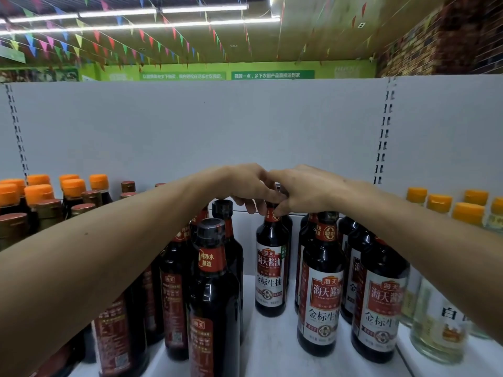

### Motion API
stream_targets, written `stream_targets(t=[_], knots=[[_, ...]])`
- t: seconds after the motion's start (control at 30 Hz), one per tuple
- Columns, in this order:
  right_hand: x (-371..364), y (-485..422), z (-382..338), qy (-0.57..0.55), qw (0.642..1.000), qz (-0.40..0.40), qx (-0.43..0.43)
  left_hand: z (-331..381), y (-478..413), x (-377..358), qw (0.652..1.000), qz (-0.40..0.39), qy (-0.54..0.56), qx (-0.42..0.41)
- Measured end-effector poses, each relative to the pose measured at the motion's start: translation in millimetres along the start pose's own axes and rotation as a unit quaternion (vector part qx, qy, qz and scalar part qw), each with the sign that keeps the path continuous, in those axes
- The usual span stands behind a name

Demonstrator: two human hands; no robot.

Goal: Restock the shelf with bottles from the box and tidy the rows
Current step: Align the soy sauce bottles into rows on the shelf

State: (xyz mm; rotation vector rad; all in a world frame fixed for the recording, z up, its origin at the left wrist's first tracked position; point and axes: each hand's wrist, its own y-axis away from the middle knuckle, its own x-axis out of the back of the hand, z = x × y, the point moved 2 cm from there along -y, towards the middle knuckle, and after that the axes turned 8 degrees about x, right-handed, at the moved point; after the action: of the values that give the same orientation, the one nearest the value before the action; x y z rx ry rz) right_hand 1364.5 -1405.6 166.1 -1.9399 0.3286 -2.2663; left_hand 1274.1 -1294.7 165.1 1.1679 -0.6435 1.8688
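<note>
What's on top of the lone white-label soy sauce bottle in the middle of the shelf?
Over the soy sauce bottle, the left hand and right hand meet, fingers curled round its neck. Its cap is hidden beneath them.

A dark bottle [270,270] with a white-and-red label is standing upright on the white shelf [272,349] at frame centre, its neck and cap being gripped by the left hand [245,186] and right hand [306,194], with matching bottles [322,289] standing in rows at lower right and red-labelled ones [213,308] crowding the lower left.
</note>
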Motion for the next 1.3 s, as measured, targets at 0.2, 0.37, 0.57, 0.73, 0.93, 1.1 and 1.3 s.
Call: stream_targets(t=[0.2, 0.37, 0.57, 0.73, 0.93, 1.1, 1.3], knots=[[5.1, 5.6, -6.1, 0.043, 0.999, 0.018, -0.001, -9.2, 18.5, 11.0, 0.999, 0.032, 0.008, 0.013], [11.9, 6.1, -20.0, 0.043, 0.998, 0.035, 0.016, -21.2, 45.0, 22.1, 0.998, 0.046, -0.029, 0.024], [9.7, 11.1, -42.7, 0.004, 0.998, 0.047, 0.046, -33.1, 78.1, 31.6, 0.997, 0.068, -0.038, 0.012], [5.7, 14.3, -66.4, -0.043, 0.996, 0.045, 0.065, -44.9, 93.0, 33.6, 0.995, 0.090, -0.019, -0.029], [-1.7, 8.4, -77.0, -0.089, 0.994, 0.039, 0.052, -47.4, 94.5, 25.5, 0.991, 0.122, -0.031, -0.039], [-11.5, -1.8, -84.1, -0.060, 0.996, 0.066, 0.030, -39.7, 91.5, 25.7, 0.988, 0.138, -0.065, -0.026], [-1.6, -0.5, -74.7, -0.109, 0.993, 0.014, 0.035, -32.7, 87.2, 22.2, 0.989, 0.135, -0.051, -0.027]])
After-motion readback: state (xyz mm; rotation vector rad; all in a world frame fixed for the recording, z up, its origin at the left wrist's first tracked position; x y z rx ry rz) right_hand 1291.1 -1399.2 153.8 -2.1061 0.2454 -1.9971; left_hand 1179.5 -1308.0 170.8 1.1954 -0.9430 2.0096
